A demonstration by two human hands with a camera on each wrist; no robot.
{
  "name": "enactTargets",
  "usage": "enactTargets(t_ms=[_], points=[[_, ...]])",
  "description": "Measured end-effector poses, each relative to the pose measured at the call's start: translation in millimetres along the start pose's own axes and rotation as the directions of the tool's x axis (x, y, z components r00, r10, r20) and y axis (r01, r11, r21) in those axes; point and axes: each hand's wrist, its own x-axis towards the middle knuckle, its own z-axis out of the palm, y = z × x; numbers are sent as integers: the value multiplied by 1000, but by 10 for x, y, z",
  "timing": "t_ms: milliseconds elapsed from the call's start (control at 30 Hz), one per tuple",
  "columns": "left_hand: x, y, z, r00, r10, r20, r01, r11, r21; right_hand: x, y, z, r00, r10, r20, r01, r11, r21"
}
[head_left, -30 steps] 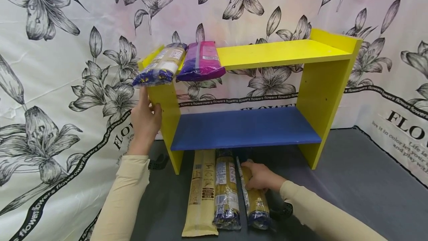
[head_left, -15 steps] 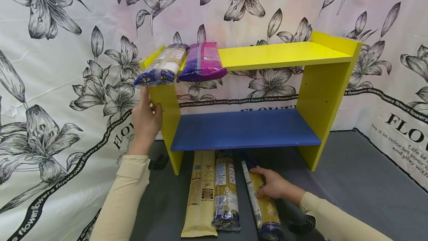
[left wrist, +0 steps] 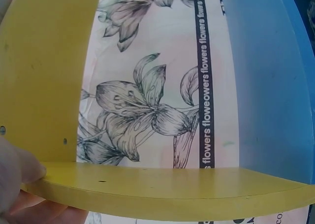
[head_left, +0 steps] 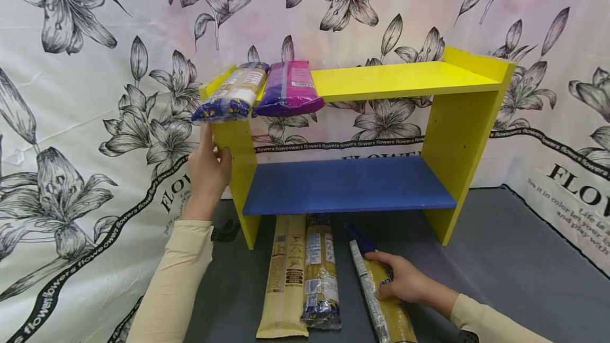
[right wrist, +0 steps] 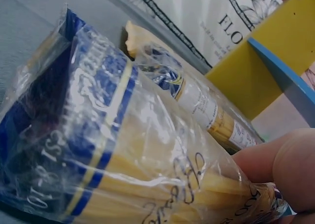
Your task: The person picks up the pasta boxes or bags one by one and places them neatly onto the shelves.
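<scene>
Pasta packet [head_left: 392, 314]: slanting at the front, right of two others; compared with one second ago, it is nearer and the gap has become wider, so I judge it is being separated from this row.
Right hand [head_left: 405, 282]: fingers are grasping this packet; whether it is fully lifted, I cannot tell.
Cream packet [head_left: 282, 279] and clear packet [head_left: 321, 274]: lying side by side on the dark surface [head_left: 505, 258], their far ends under the blue shelf [head_left: 350, 184].
Left hand [head_left: 208, 173]: fingers pinch the yellow side panel [head_left: 240, 158].
Yellow top board [head_left: 386, 78]: carries a blue-ended packet [head_left: 233, 91] and a pink-purple packet [head_left: 290, 89].
Backdrop [head_left: 143, 4]: pale cloth with printed lilies.
</scene>
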Motion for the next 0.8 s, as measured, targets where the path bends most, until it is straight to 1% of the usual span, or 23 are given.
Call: enactTargets(t_ms=[200, 300, 433, 633, 700, 767, 800], points=[[17, 21, -13, 1000, 9, 0, -9, 1000, -5, -159, 50, -52, 998, -62, 24, 62, 998, -23], [14, 10, -7, 1000, 17, -2, -17, 1000, -2, -256, 87, -89, 997, -76, 23, 77, 996, -36], [3, 0, 8, 1000, 23, -5, -23, 1000, 0, -404, 151, -168, 999, -49, 8, 49, 999, -24], [8, 6, 10, 999, 33, -21, -33, 999, 2, -648, 220, -304, 999, 2, -37, -2, 1000, -8], [12, 8, 10, 999, 37, -21, -37, 999, 6, -732, 230, -363, 999, 25, -44, -26, 1000, -8], [17, 9, 11, 999, 39, -22, -39, 999, 5, -813, 237, -430, 998, 48, -39, -47, 999, 23], [19, 8, 13, 999, 41, -24, -41, 999, 4, -852, 240, -469, 998, 51, -44, -50, 999, 20]])
